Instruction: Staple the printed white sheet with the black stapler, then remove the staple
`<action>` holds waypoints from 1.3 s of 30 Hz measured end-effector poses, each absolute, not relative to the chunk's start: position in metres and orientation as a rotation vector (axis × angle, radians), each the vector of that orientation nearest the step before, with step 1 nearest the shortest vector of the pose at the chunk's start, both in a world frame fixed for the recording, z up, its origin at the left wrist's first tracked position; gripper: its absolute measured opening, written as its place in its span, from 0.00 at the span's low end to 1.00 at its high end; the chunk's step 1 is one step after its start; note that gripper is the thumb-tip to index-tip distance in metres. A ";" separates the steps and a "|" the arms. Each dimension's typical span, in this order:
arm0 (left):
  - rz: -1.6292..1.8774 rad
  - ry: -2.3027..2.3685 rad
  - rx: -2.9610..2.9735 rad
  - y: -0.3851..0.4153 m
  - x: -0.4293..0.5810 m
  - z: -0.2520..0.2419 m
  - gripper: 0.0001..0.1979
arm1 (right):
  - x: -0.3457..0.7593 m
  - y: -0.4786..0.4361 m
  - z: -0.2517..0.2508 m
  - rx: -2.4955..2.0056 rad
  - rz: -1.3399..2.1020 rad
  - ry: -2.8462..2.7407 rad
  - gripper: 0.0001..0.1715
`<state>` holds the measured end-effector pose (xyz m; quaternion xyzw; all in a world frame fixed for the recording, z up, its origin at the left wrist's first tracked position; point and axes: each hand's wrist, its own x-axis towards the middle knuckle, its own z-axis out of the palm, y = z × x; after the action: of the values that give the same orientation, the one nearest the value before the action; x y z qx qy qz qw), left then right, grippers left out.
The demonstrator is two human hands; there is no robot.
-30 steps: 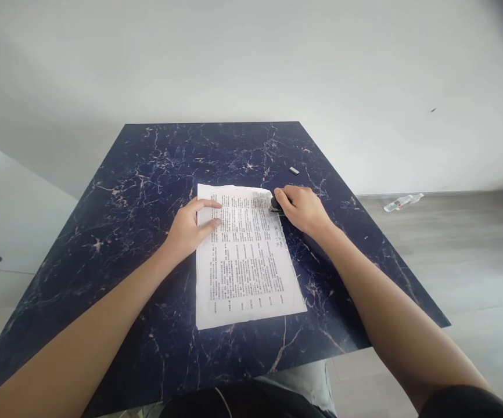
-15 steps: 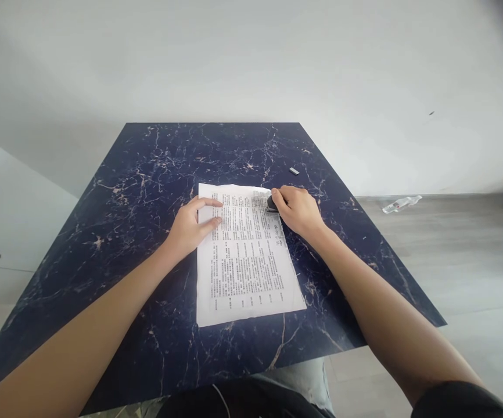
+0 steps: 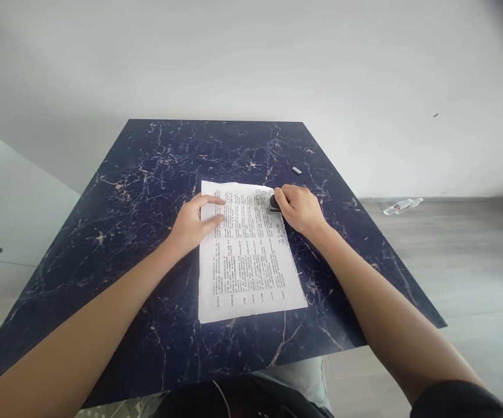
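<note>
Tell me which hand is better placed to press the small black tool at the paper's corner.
Right. The right hand grips the small black tool at the far right corner of the paper; the left hand lies open on its left edge, apart from the tool.

wall (image 3: pixel 251 58) white | floor (image 3: pixel 473 261) grey | table (image 3: pixel 147 174) navy marble | bottle (image 3: pixel 402 204), perhaps, on floor

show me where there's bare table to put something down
Bare: the far strip of the table between its back edge and the printed sheet; the left side beyond the left hand; the near strip below the sheet. Crowded: the sheet's far right corner, where the right hand grips a small black object, a small grey piece just beyond.
</note>
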<state>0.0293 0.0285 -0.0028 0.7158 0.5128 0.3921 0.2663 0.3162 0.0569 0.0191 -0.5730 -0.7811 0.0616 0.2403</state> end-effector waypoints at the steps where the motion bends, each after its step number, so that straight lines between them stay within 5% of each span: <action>1: 1.058 1.387 1.928 0.029 0.029 -0.003 0.13 | 0.316 0.057 0.019 -1.572 0.161 -2.143 0.28; 39: 1.058 1.375 1.944 0.030 0.029 -0.007 0.13 | 0.302 0.053 0.019 -1.634 -0.111 -2.266 0.25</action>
<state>0.0287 0.0303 -0.0065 0.7194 0.5090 0.3915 0.2647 0.3024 0.0529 0.0189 -0.5759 -0.7983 -0.0390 0.1719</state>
